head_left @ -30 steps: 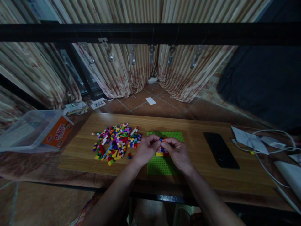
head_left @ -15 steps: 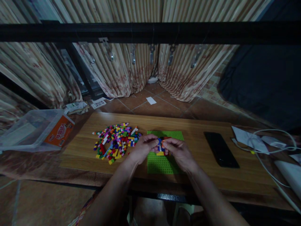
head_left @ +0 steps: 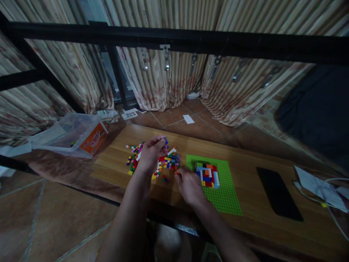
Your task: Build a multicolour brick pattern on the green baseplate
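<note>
Bricks (head_left: 166, 162) lie loose in a pile on our table (head_left: 245, 171), our left hand (head_left: 149, 154) pinching a blue brick (head_left: 165, 140) above them, our right hand (head_left: 189, 183) curled beside the green plate (head_left: 227, 193), where only a small patch (head_left: 207, 175) is built.

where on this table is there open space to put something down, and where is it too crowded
Bare wood shows between the green baseplate and the black phone, and along the far edge behind both. The left part is crowded: the loose brick pile lies under the left hand, the right hand beside it. Papers and cable fill the right end.
</note>
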